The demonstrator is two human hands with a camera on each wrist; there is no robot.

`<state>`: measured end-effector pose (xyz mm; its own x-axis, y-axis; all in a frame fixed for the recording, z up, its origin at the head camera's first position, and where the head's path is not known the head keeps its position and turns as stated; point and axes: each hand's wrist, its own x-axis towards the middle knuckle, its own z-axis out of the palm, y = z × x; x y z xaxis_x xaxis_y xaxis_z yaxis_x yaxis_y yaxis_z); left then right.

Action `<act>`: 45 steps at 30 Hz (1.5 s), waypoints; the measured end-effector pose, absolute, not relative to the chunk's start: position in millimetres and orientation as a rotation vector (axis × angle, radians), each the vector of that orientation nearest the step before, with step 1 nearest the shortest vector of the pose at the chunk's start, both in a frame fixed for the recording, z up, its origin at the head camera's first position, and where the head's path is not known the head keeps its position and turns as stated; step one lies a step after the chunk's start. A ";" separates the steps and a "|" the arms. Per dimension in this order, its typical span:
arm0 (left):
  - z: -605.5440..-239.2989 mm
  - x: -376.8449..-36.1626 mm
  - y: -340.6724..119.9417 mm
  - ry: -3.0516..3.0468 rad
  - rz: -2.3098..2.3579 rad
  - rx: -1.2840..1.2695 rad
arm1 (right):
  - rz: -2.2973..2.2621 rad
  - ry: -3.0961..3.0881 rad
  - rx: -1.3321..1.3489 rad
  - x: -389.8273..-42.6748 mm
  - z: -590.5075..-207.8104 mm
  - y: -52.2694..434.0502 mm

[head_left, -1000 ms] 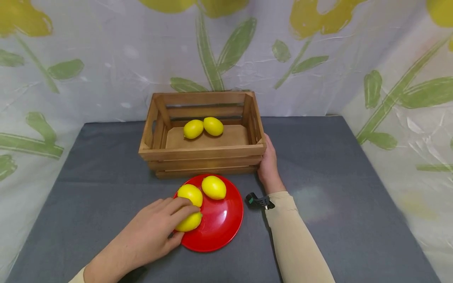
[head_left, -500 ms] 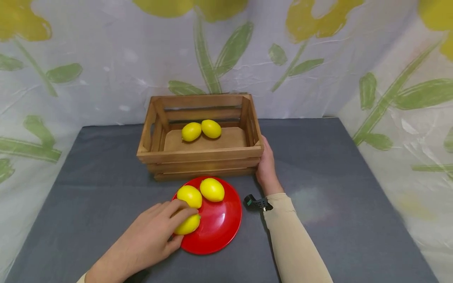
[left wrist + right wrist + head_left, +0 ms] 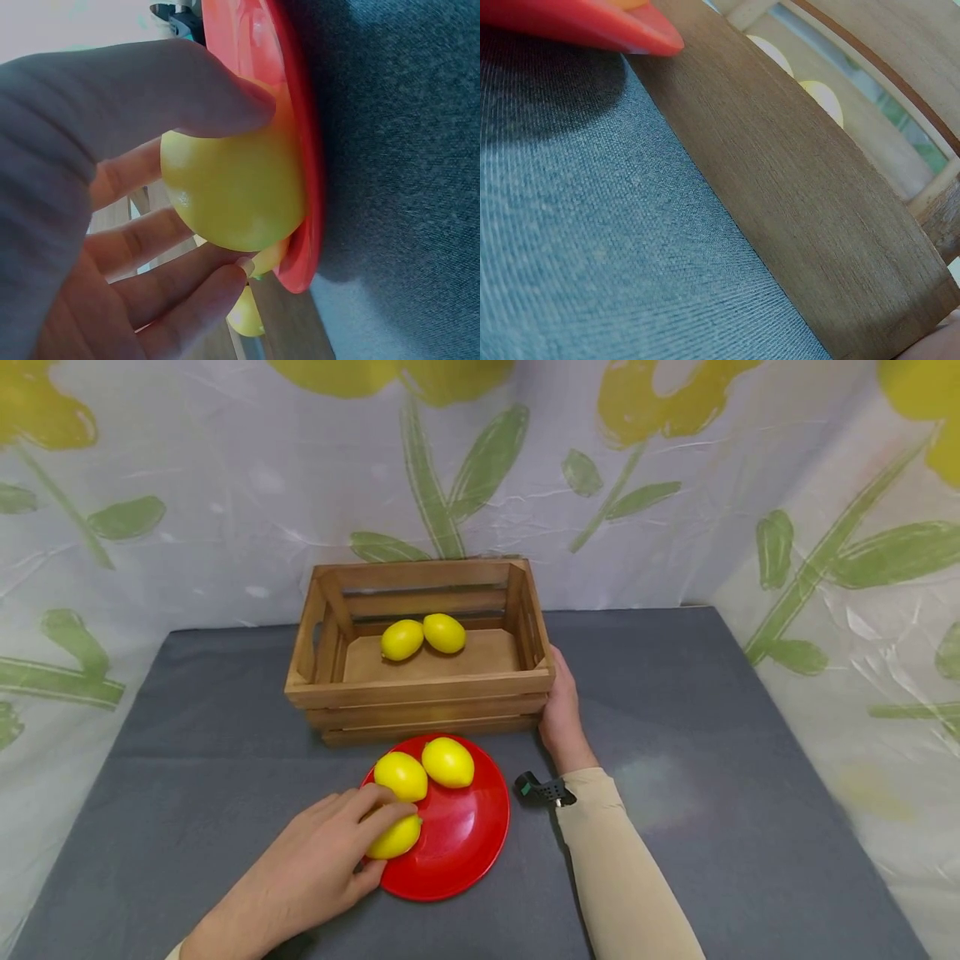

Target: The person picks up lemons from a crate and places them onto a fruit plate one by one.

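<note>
My left hand [image 3: 322,852] holds a yellow lemon [image 3: 396,837] at the left side of a red plate [image 3: 465,839]. In the left wrist view the thumb lies over this lemon [image 3: 232,191] and the fingers curl round its far side, low over the plate. Two more lemons lie farther back on the plate, one on the left [image 3: 401,776] and one on the right [image 3: 448,763]. Behind the plate stands a slatted wooden crate [image 3: 427,714] with two lemons inside. My right hand [image 3: 564,718] rests against the crate's right end; its fingers are mostly hidden.
A dark grey cloth [image 3: 675,710] covers the table. Close behind the crate hangs a pale sheet [image 3: 285,510] with painted yellow flowers. The plate's far rim sits right before the crate's front. A black strap device [image 3: 542,789] is on the right wrist.
The head view has shifted slightly. Both hands keep their places, the left on the same lemon and the right at the crate's end.
</note>
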<state>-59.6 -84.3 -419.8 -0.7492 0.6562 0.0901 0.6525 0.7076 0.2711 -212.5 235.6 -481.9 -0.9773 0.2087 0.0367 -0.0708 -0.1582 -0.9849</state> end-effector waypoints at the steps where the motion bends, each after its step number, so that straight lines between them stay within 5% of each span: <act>1: -420.1 -59.5 -84.1 2.894 0.449 1.109 | 2.254 -1.905 -0.158 -212.1 -481.3 235.9; 24: -410.0 -54.7 -87.5 2.911 0.381 1.067 | 2.257 -1.911 -0.161 -210.3 -482.0 235.7; 45: -268.8 -149.7 -49.6 2.897 0.278 1.390 | 2.249 -1.922 -0.186 -213.8 -483.5 237.8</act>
<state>-149.7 -49.6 -268.8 -0.6255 0.7659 0.1492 0.7803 0.6141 0.1187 -213.8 237.8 -483.5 -0.9765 0.2146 0.0201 -0.0533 -0.1500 -0.9872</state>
